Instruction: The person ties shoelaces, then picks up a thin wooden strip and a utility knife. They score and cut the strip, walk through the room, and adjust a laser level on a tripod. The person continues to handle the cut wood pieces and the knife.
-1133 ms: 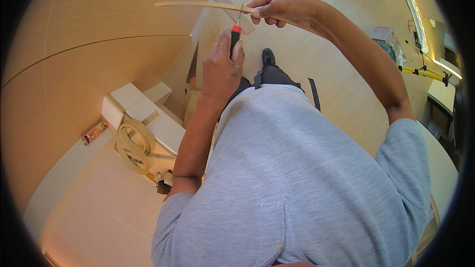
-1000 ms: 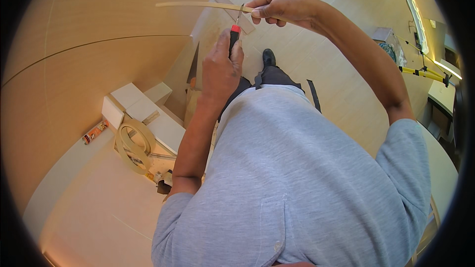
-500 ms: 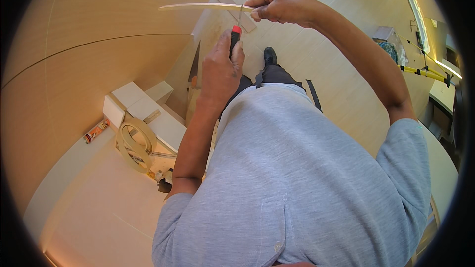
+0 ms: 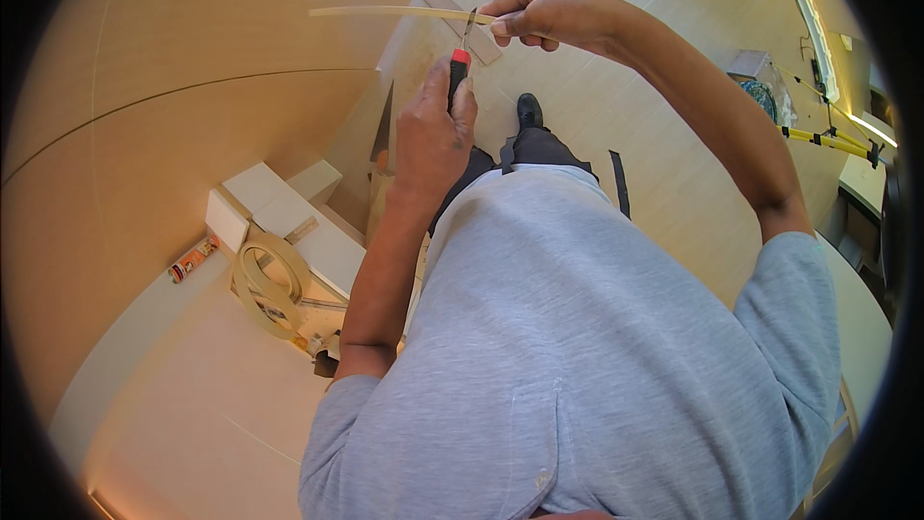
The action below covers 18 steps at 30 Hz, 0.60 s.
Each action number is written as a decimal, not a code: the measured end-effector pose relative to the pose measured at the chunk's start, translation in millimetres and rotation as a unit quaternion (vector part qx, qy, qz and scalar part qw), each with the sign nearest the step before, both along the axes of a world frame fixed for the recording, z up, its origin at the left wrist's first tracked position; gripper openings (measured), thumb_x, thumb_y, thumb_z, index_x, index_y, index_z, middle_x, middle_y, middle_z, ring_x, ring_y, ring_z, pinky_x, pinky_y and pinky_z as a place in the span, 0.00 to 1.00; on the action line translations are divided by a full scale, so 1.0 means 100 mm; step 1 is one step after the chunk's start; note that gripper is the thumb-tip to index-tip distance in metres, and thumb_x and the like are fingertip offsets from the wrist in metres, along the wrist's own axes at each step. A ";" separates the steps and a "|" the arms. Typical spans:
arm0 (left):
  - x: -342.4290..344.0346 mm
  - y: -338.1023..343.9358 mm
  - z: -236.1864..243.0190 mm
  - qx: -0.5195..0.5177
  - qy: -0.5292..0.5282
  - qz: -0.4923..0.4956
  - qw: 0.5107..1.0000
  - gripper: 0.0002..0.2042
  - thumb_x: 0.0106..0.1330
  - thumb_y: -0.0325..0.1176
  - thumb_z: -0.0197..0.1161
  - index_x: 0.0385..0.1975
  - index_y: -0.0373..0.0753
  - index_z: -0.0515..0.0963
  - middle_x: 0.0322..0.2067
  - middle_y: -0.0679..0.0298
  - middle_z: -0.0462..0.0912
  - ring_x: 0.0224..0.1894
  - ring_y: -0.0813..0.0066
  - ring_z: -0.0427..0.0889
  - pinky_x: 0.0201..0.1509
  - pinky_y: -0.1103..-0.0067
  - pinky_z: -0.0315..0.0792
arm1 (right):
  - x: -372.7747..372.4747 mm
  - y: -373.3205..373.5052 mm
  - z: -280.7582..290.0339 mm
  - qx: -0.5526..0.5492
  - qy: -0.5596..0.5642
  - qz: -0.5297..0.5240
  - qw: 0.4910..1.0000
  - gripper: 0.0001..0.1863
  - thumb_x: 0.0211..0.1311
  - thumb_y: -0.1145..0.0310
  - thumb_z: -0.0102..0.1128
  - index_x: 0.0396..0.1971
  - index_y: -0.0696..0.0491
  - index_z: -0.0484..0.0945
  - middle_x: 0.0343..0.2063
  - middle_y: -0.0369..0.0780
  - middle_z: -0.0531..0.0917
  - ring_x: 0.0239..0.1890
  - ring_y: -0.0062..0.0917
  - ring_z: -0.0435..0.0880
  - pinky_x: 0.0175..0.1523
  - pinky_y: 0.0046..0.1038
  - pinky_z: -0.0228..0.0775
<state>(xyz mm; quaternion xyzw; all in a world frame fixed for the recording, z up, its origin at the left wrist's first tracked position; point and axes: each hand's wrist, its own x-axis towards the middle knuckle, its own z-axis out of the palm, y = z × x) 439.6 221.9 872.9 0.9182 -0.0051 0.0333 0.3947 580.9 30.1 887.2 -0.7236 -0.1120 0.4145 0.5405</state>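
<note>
My left hand (image 4: pixel 435 130) is closed around the black-and-red handle of a utility knife (image 4: pixel 459 67), its thin blade pointing up. At the far end of my reach, my right hand (image 4: pixel 539 12) pinches a thin, pale strip (image 4: pixel 395 11), which looks like edge banding. The strip stretches leftward from those fingers and curves slightly, its left end free in front of a wood-toned panel. The blade crosses the strip just left of my right fingertips; whether it has cut in cannot be made out.
Large wood-toned panels (image 4: pixel 221 19) rise on the left. Below them, a coil of similar pale strip (image 4: pixel 272 279) lies by white boxy pieces (image 4: pixel 279 207), with an orange-labelled cartridge tube (image 4: pixel 193 259) nearby. A flat board (image 4: pixel 438 0) rests on the tiled floor. Yellow-and-black poles (image 4: pixel 828 142) stand right.
The strip has rolled slightly, so more of its broad face shows. Both hands keep nearly the same place and grip.
</note>
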 end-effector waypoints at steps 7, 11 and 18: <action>0.01 0.03 -0.04 0.010 -0.025 -0.010 1.000 0.17 0.70 0.28 0.61 0.56 0.30 0.74 0.35 0.41 0.82 0.35 0.39 0.81 0.37 0.60 0.76 | 0.04 0.03 -0.02 0.020 0.058 -0.001 0.998 0.15 0.64 0.69 0.60 0.44 0.63 0.86 0.27 0.37 0.80 0.26 0.20 0.69 0.27 0.26 0.59; 0.03 0.05 -0.06 0.013 -0.034 -0.007 0.999 0.17 0.70 0.28 0.61 0.55 0.29 0.74 0.35 0.40 0.82 0.35 0.39 0.82 0.37 0.60 0.76 | 0.06 0.05 -0.02 0.016 0.064 -0.008 0.998 0.16 0.66 0.69 0.61 0.47 0.65 0.85 0.28 0.38 0.81 0.26 0.20 0.69 0.26 0.26 0.60; 0.04 0.07 -0.05 0.018 -0.049 -0.009 0.999 0.17 0.69 0.29 0.62 0.54 0.27 0.74 0.36 0.39 0.82 0.35 0.39 0.83 0.38 0.60 0.77 | 0.08 0.08 -0.04 0.015 0.069 -0.004 0.997 0.20 0.67 0.67 0.63 0.56 0.61 0.82 0.26 0.32 0.82 0.24 0.14 0.69 0.26 0.20 0.60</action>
